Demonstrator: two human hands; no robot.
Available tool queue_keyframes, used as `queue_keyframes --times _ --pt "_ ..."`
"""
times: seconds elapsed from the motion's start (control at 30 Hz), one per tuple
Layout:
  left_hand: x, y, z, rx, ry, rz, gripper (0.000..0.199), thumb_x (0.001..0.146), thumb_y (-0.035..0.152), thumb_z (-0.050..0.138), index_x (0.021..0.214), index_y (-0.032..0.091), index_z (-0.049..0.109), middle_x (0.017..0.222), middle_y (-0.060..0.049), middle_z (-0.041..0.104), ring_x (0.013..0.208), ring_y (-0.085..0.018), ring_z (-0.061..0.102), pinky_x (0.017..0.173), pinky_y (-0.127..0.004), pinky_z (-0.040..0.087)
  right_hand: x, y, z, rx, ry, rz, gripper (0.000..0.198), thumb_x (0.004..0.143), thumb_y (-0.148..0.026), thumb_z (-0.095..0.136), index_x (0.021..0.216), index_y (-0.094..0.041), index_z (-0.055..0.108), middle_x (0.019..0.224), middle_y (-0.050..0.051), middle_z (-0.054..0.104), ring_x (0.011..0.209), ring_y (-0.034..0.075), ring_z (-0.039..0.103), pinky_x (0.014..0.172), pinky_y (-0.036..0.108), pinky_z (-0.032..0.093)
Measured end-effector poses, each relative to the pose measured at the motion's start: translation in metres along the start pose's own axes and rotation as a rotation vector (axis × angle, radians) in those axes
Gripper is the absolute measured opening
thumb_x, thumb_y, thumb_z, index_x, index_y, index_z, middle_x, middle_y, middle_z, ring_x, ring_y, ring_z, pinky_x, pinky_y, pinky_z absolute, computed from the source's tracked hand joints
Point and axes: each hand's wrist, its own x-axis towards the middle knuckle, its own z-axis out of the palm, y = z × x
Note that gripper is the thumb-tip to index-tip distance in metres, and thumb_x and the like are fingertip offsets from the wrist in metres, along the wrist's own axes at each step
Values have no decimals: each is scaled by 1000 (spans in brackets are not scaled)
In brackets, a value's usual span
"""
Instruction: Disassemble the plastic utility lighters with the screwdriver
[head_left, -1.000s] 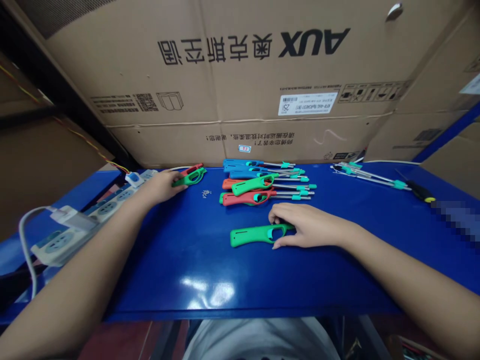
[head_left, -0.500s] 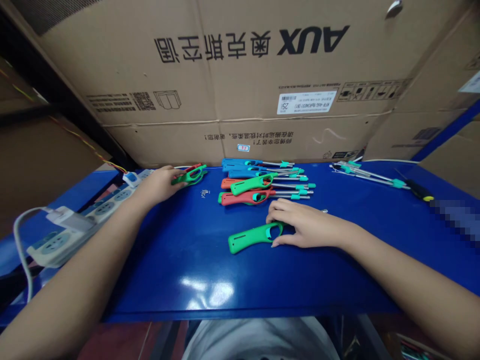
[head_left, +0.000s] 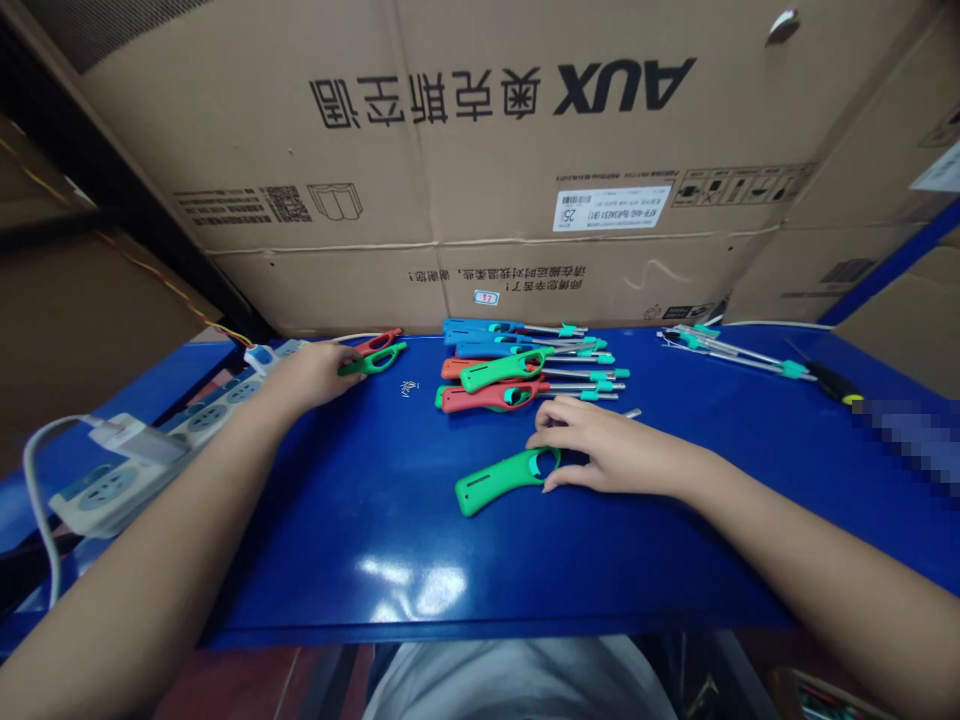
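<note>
At the left back of the table, my left hand (head_left: 319, 375) is closed on a green lighter handle (head_left: 382, 360), its fingers hiding one end. Just behind that handle lies a red lighter handle (head_left: 381, 343). My right hand (head_left: 596, 443) grips a green long-necked lighter (head_left: 495, 482) near its trigger ring, where a teal trigger shows. The hand covers much of the neck; a metal tip pokes out beyond it. Behind my right hand lies a pile of long-necked lighters, among them a red one (head_left: 491, 397), a green one (head_left: 502, 372) and a blue one (head_left: 480, 328).
A white power strip (head_left: 150, 462) with plugs runs along the left side. Metal lighter necks with teal parts (head_left: 742, 352) and a screwdriver (head_left: 832, 382) lie at the right back. Small metal bits (head_left: 409, 388) rest mid-table. A large cardboard sheet (head_left: 480, 210) stands behind the blue table (head_left: 360, 540).
My left hand has drawn the green handle slightly toward me, apart from the red one behind it. The green lighter in my right hand has tilted a little, its handle end nearer me.
</note>
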Motion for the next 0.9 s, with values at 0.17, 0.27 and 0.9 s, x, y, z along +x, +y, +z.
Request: queue_keyframes --times 0.17,0.27,0.9 --pt "-8 5 -7 3 64 1 33 88 40 59 108 17 71 100 -10 73 88 -27 68 73 -32 47 0 0 -1 -9 4 12 38 92 -49 67 119 -22 69 115 10 58 105 25 56 94 41 49" --pt "-16 23 -16 -12 158 34 40 90 41 60 117 12 68 106 -12 69 98 -29 65 81 -34 49 -1 -2 -2 12 3 46 41 90 -52 68 116 -19 64 113 10 59 106 25 57 94 40 48" --pt "-97 181 17 -465 65 658 31 100 29 58 129 17 61 115 -11 61 108 -27 59 96 -43 53 3 -22 -1 -71 -22 218 37 86 -48 75 100 -19 56 102 9 65 95 26 58 86 38 43"
